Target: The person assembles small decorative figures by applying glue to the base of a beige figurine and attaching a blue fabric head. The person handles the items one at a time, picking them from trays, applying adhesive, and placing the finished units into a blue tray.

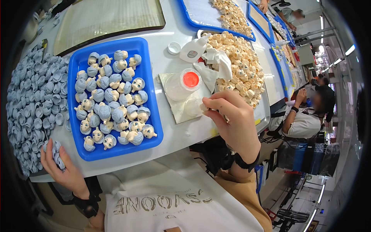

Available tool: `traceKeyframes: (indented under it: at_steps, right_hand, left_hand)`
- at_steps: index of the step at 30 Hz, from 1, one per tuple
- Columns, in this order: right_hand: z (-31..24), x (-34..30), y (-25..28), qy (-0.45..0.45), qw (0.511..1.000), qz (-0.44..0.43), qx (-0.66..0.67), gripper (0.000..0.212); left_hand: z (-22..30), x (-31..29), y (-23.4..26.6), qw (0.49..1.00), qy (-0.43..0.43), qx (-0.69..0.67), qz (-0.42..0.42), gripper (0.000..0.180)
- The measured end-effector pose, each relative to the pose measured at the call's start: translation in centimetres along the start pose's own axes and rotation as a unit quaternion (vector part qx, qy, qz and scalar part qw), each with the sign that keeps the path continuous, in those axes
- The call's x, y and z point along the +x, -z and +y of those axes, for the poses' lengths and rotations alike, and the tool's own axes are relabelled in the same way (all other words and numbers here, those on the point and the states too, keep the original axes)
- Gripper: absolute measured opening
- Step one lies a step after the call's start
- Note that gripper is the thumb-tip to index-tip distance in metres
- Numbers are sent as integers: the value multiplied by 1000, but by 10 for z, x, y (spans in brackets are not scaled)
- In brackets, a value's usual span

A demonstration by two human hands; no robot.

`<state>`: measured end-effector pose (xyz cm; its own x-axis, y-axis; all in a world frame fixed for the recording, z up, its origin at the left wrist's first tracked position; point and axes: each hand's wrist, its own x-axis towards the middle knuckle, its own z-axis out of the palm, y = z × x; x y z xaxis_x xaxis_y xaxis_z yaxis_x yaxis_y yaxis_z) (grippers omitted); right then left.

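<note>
L hand (63, 172) half-curled round blue hair pcs (58, 159) at pile edge; can't tell if gripping. R hand (234, 114) pinching sm. clear cup (191, 108) w/ thumb & index.

The left hand (67, 174) grasps a blue-grey shell (58, 157) beside a similar heap (36, 104). To its right lies a blue tray (155, 116) of doll heads (116, 112). The right hand's (234, 116) thumb and forefinger meet beside a small translucent cup (192, 107).

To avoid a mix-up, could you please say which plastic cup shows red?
The larger cup, farther from the right hand; the smaller cup, close beside that hand, shows no red.
</note>
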<state>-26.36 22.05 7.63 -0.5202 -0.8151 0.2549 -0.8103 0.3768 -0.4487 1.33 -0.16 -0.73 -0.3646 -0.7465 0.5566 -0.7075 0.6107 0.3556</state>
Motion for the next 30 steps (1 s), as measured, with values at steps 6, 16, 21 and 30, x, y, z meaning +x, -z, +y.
traceKeyframes:
  at_steps: [6, 16, 21, 30]
  right_hand:
    - [2, -4, 1, -7, 1000, 7, 0, 16]
    - [1, -8, 4, -48, 994, 94, 24, 19]
    - [-1, -8, 3, -72, 994, 67, 36, 21]
    - [-7, -16, 17, -162, 919, 113, 340, 26]
  left_hand:
    - [-3, -1, 1, 999, 27, -39, 19, 25]
    - [-6, 1, 4, 995, 56, -76, 22, 26]
    - [-11, 1, 12, 938, 245, -245, -18, 27]
    - [10, 27, 40, 749, 387, -537, 18, 38]
